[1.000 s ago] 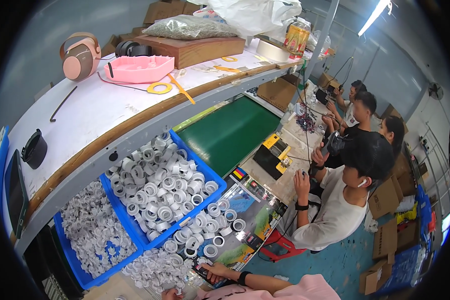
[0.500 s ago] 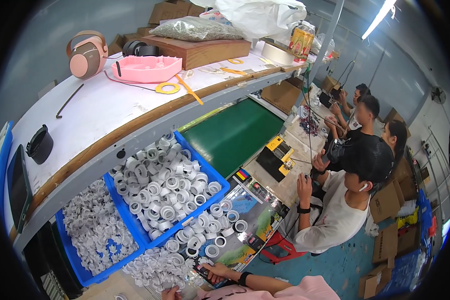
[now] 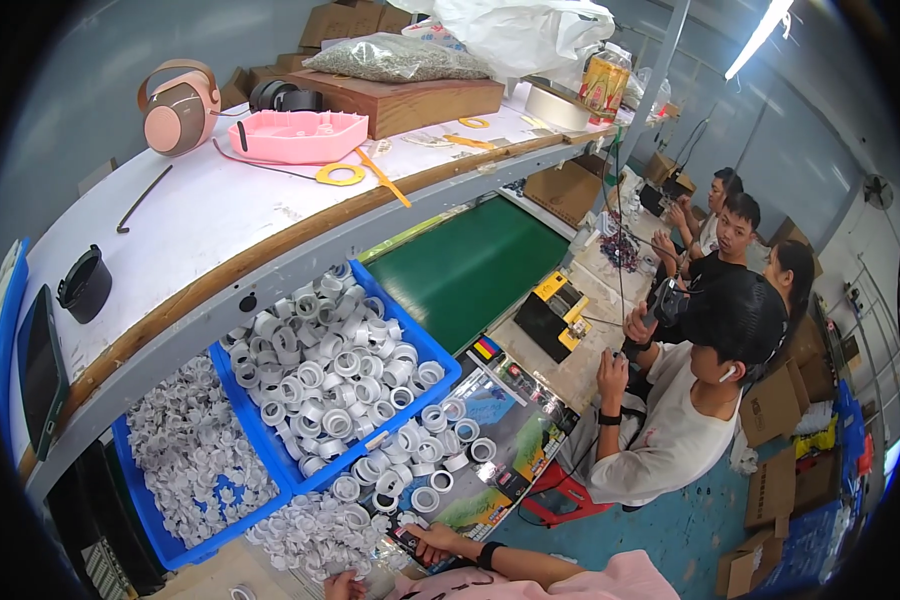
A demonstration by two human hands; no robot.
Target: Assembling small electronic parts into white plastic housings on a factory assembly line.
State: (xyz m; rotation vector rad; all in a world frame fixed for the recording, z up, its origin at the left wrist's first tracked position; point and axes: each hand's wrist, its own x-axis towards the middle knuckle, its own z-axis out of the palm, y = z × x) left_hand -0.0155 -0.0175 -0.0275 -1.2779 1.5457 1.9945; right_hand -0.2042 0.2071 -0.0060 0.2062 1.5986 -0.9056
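Note:
At the lower edge my left hand (image 3: 345, 586) is only partly in view, its fingertips together beside a heap of small white plastic pieces (image 3: 315, 535). Whatever those fingers hold is too small to make out. My right hand (image 3: 436, 543), with a black band on the wrist, is closed just right of that heap, its fingers curled near a small whitish part; I cannot tell what it grips. Beyond the hands, loose white plastic rings (image 3: 440, 481) spill over the printed mat (image 3: 490, 455).
One blue bin (image 3: 435, 350) holds many white rings; another blue bin (image 3: 135, 500) holds small white pieces. A shelf (image 3: 200, 215) overhangs them at left. Behind lies a green conveyor belt (image 3: 470, 260). A co-worker in a white shirt (image 3: 660, 430) sits at right, others farther along.
My two hands stay in almost the same place. A co-worker in black farther along has turned their head. The whole view has shifted very slightly.

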